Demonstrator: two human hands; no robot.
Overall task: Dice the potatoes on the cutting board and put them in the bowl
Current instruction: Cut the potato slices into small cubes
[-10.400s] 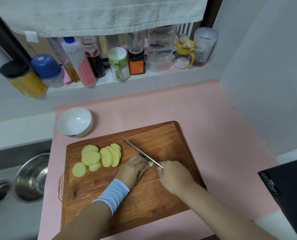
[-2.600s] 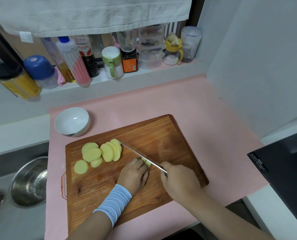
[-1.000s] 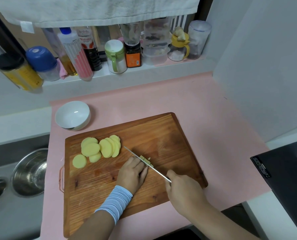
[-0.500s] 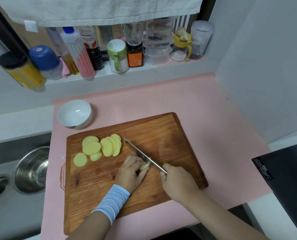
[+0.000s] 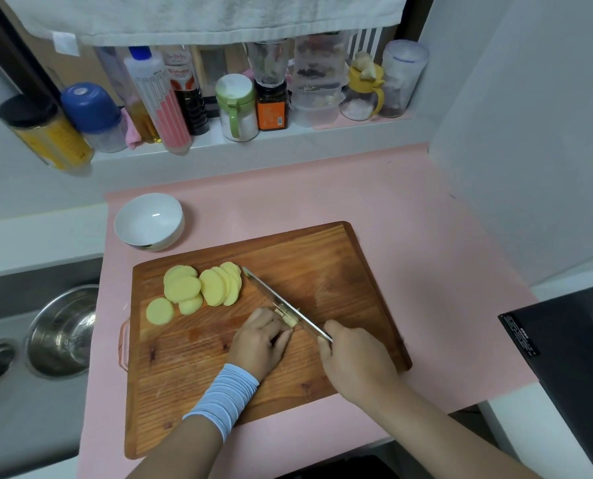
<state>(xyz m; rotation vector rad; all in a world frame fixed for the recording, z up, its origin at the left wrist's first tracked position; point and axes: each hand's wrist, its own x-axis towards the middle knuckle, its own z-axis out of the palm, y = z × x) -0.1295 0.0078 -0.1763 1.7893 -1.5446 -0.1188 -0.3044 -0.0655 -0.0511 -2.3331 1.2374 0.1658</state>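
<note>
Wooden cutting board (image 5: 322, 271) lies on the pink surface (image 5: 426, 236), and the dicing step is in hand. The left hand (image 5: 258, 340), a pale blue cuff (image 5: 222, 399) at its wrist, curls its fingers over a small bundle of potato strips (image 5: 288, 318) near the board's middle, its grip pinning them down. The right hand (image 5: 353, 357) has its grip closed round the handle of the knife (image 5: 277, 302), whose blade slants across the strips with its tip pointing to the far left. How deep the edge sits in the potato cannot be told, since the fingers hide most of it. A fan of round potato slices (image 5: 198, 288) waits uncut on the board's left part, just beyond the blade tip. The white bowl (image 5: 175, 233) stands off the board's far left corner and looks empty, so the task seems early. Next, I judge, the blade should come down in even cross cuts, with the left fingertips tucked back from the edge, before any dice go to the bowl.
</note>
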